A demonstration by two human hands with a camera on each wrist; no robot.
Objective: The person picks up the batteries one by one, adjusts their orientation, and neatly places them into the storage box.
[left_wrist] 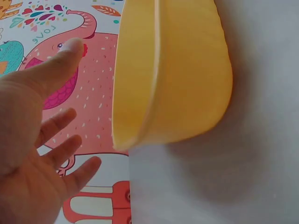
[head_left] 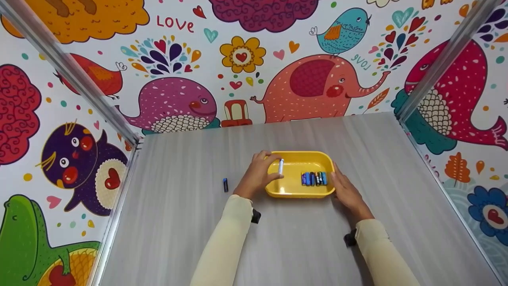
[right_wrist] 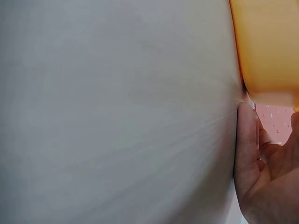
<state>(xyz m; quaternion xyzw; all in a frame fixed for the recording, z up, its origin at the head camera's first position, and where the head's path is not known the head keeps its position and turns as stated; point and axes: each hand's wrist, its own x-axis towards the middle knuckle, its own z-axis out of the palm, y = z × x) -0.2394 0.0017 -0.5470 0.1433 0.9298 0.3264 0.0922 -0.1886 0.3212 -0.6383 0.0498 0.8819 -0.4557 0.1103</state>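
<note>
My left hand (head_left: 260, 172) reaches over the left end of a yellow tray (head_left: 297, 194). Its thumb and fingers are spread, with a gap between them in the left wrist view. A white battery with a blue end (head_left: 281, 167) is by those fingertips in the head view; whether they touch it I cannot tell. Several batteries (head_left: 313, 178) stand side by side in a row toward the tray's right side. Against the tray's right end rests my right hand (head_left: 349, 194), fingers extended along the outer wall.
A dark battery with a blue end (head_left: 225, 185) lies on the grey wood-grain table (head_left: 178, 230), left of the tray. Walls with printed cartoon animals (head_left: 309, 87) enclose the table at the back and sides, with metal posts (head_left: 432, 59) at the corners.
</note>
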